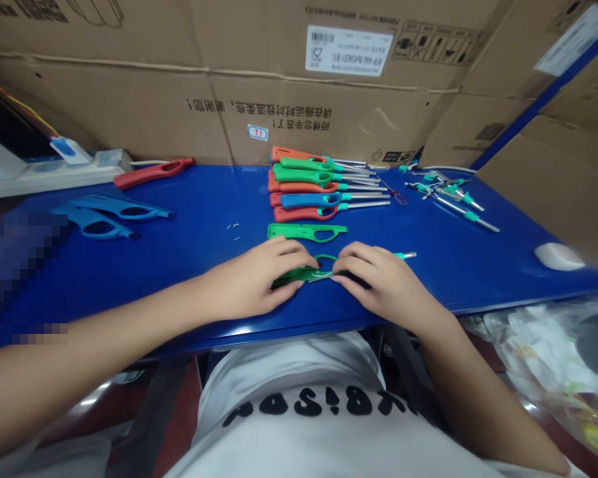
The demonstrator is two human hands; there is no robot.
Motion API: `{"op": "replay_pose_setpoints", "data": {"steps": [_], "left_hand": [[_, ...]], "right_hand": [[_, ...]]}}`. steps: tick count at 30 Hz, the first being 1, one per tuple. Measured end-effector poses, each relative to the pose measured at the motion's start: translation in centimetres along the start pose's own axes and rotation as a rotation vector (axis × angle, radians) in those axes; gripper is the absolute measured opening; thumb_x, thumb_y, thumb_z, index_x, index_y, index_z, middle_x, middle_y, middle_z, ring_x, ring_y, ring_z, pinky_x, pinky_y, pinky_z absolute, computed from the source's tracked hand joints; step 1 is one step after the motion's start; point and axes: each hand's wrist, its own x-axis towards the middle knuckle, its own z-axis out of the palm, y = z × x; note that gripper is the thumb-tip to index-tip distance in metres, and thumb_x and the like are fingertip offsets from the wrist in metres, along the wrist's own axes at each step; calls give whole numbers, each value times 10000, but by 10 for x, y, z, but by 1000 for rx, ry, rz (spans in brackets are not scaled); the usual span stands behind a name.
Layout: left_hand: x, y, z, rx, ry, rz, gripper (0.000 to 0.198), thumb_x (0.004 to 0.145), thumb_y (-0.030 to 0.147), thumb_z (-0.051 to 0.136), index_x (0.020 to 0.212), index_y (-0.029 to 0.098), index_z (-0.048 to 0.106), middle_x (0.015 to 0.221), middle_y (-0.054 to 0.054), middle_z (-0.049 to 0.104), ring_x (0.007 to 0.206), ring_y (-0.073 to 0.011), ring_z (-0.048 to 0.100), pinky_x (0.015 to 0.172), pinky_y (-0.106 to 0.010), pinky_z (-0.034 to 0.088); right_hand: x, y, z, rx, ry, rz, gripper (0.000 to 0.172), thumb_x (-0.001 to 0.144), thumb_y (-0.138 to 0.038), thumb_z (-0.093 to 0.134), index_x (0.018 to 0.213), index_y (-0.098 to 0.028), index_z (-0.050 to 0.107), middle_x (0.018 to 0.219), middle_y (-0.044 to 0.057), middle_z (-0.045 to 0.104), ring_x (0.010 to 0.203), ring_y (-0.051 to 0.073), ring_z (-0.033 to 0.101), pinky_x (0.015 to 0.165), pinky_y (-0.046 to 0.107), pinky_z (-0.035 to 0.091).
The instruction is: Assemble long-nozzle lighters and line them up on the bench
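My left hand [265, 273] is closed around the handle end of an opened green stick lighter shell [298, 274] near the table's front edge. At its other end my right hand [381, 277] pinches, with the thumb and fingertips at a thin white wire [322, 273] inside the shell. Beyond the right knuckles pokes a metal tube [408, 255] with a teal collar. Much of the lighter is hidden under my fingers. Just behind my hands lies a separate green shell half [299, 231].
Several assembled lighters [306, 214] in red, green, blue and orange are lined up behind. Metal tubes with wires [448, 199] lie at right, near a white rounded object [558, 256]. Blue shells [107, 216], a red shell [154, 173] and small pins [236, 229] are left. Cardboard [179, 79] walls the back.
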Motion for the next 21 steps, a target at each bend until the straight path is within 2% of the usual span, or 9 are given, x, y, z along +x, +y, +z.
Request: {"op": "replay_pose_setpoints", "data": {"steps": [4,7,10,13,21], "left_hand": [[0,-1,3,-6,-10,1,274,977,193,537,1226,203,651,1260,-98,619,1190,-235,571,1052,-402,482],[-1,-1,3,15,-12,13,274,977,192,539,1220,202,664,1256,-101,619,1180,-240,573,1043,-408,491],[-2,0,1,80,-24,51,281,985,187,526,1220,197,679,1254,-114,628,1164,-251,590,1022,-414,510],[-1,2,-2,159,-35,87,284,996,177,507,1206,191,699,1252,-129,646,1154,-263,607,994,-417,536],[0,10,-1,257,-26,81,295,1022,201,473,1198,180,709,1250,-132,676,1128,-277,623,951,-436,566]], "right_hand": [[2,1,1,134,21,21,116,1033,-261,505,993,-213,603,1011,67,672,937,205,626,810,335,493],[-1,3,-3,282,48,74,73,1016,-236,527,969,-222,580,977,55,658,862,182,616,765,311,496],[-3,4,-9,365,5,82,13,981,-230,580,970,-224,582,988,50,642,822,166,594,744,300,499],[-4,4,-13,383,-46,55,52,970,-271,616,980,-223,599,1047,66,640,917,182,608,819,315,514],[-4,1,-6,274,15,25,126,1004,-292,568,1078,-222,642,1052,78,673,948,205,641,820,343,525]]}}
